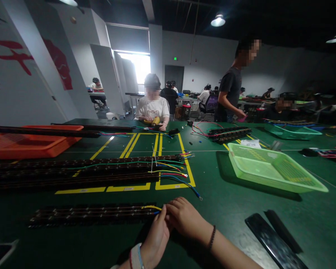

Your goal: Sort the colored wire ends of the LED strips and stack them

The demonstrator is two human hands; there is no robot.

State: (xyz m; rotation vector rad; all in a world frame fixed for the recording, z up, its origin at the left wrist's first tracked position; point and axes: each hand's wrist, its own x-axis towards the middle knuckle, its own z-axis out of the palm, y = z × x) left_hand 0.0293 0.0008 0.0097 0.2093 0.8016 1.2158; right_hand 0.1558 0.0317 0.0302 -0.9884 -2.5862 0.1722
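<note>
Basket (39,150), one, orange plastic, sits far left. Nearest you lies one long, dark segmented strip (96,214), its yellow wire (151,206) and blue wire (157,212) reaching your left hand (157,232), fingers narrowed on them. Your right hand (188,218) curls against it; I cannot tell its grip. Right: one perforated pale-green basket (264,168), one glossy slab (273,239), one matt bar (283,230).

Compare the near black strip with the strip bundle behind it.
The near strip's left end shows; the bundle runs off the left edge. The near strip's yellow wire leads to the left hand; the bundle's wires lie untouched. The near strip lies off the yellow tape; the bundle crosses it. Both are dark, with wires at the right.
</note>
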